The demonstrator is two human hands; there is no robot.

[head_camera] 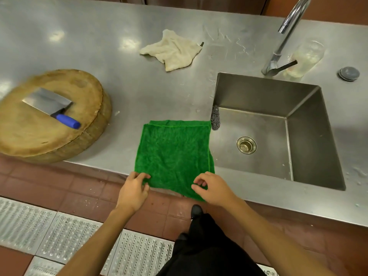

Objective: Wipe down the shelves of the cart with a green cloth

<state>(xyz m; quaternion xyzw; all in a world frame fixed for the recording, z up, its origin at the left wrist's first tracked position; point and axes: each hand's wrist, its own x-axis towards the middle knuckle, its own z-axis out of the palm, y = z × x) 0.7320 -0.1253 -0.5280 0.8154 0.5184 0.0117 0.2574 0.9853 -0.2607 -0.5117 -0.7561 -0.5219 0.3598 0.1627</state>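
A green cloth [173,152] lies folded flat on the steel counter [123,80], its near edge hanging over the counter's front. My left hand [134,188] pinches the cloth's near left corner. At the near right corner, the curled fingers of my right hand [212,188] pinch the cloth's edge. No cart is in view.
A sink [278,136] with a steel scourer [215,120] on its rim sits right of the cloth, a tap [286,36] behind it. A round wooden chopping block [39,132] with a cleaver [53,106] stands at the left. A beige rag [173,50] lies farther back. Floor grates [59,236] lie below.
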